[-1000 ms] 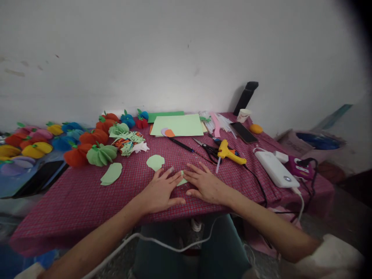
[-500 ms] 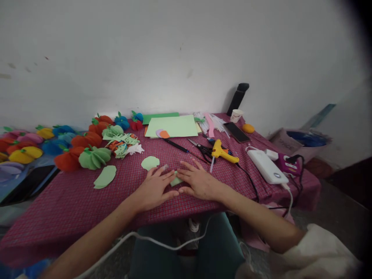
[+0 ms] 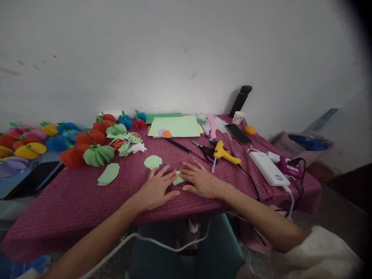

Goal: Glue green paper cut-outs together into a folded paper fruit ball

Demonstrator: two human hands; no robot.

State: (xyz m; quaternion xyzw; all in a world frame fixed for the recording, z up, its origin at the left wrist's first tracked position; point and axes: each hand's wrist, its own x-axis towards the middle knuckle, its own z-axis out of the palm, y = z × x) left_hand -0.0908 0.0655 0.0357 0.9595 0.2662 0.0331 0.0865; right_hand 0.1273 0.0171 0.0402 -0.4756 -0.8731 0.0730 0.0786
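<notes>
Left fingers [image 3: 170, 177] and right fingers [image 3: 188, 174] flat on green paper

The counter [image 3: 66, 205], under red checked cloth, spreads beneath both. The fingers are fanned wide, thumbs pointing inward. Just beyond the left fingertips lies a flat, roundish cutout [image 3: 152, 161], its near edge partly covered. Smallest in view, the green paper [image 3: 178, 179] sits between the fingertips, touched by both; they hide its ends, so its full outline cannot be told.
</notes>
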